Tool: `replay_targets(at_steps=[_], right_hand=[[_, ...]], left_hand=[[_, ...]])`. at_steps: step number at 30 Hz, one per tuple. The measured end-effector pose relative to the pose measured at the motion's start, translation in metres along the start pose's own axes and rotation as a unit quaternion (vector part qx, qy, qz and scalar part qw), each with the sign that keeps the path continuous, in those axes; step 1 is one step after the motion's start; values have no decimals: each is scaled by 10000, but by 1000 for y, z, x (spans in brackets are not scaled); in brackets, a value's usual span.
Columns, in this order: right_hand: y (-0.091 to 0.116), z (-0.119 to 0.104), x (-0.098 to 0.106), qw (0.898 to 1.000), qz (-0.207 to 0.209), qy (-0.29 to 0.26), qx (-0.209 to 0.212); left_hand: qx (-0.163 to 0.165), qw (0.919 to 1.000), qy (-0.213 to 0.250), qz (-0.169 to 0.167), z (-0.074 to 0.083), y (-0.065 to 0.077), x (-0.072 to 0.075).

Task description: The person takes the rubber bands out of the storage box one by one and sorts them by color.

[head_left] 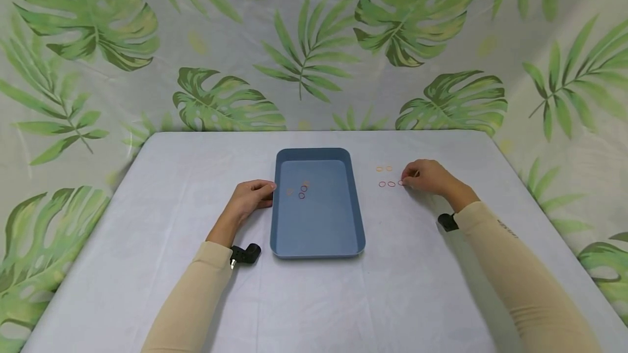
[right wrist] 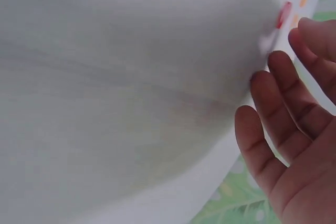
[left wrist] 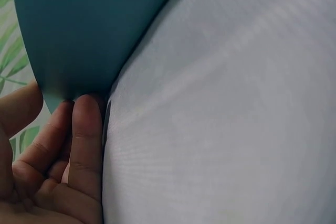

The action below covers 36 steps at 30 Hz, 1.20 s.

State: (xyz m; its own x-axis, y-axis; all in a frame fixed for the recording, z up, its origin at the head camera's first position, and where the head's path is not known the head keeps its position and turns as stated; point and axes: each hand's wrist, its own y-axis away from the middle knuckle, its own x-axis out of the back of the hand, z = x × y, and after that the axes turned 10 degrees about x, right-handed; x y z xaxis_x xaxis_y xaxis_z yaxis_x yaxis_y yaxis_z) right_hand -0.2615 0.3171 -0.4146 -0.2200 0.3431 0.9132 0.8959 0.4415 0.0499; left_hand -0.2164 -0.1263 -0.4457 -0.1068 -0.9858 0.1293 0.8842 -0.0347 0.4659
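Tray [head_left: 324, 230], blue, shallow and rectangular, long sides running away from the person, flat on white-covered table [head_left: 314, 309]. On tray floor, toward left side: two red rings [head_left: 301, 195], one just beyond the other; one orange ring [head_left: 306, 183] right beside the farther red; second orange ring [head_left: 289, 192], fainter, slightly apart to the left. Contact among these: cannot tell at this size.

Left hand [head_left: 247, 198] at left edge of tray. Grip clamped on tray wall: thumb at rim, fingertips against outer face, as seen in left wrist view. Tray bottom level on table.

To right of tray, on table: front row of red rings, namely left red ring [head_left: 382, 184], middle red ring [head_left: 391, 183] and right red ring [head_left: 400, 183]. Just behind, two thin orange rings [head_left: 379, 169], side by side. Right hand [head_left: 428, 177] at right end of front row, thumb and index tips close together at right red ring. Grip pinched on ring or merely touching: cannot tell; contact point hidden by fingers in right wrist view. Remaining fingers gently bent, slightly spread.

Beige sleeves [head_left: 193, 301] on both forearms, dark lettering on the right one. Small black camera [head_left: 246, 254] at left wrist, similar black device [head_left: 447, 222] at right. Behind table: pale cloth [head_left: 314, 113] with green leaf print.
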Motion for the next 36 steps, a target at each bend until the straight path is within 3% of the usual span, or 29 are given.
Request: replay_targets(at_steps=[5, 10, 22, 31, 36], right_hand=[[-5, -10, 9, 9994, 166, -26, 314], [-13, -38, 19, 9958, 254, -80, 870], [-38, -99, 28, 9832, -23, 3, 1828], [-52, -125, 27, 9737, -36, 120, 2273], [-62, -142, 27, 9732, -114, 182, 2289]], left_hand=[[30, 10000, -16, 15, 0, 0, 0], [8, 10000, -48, 38, 1, 1, 1], [-19, 10000, -78, 1, 2, 0, 1], [91, 9999, -94, -110, 1, -3, 1], [73, 9999, -60, -111, 2, -1, 3]])
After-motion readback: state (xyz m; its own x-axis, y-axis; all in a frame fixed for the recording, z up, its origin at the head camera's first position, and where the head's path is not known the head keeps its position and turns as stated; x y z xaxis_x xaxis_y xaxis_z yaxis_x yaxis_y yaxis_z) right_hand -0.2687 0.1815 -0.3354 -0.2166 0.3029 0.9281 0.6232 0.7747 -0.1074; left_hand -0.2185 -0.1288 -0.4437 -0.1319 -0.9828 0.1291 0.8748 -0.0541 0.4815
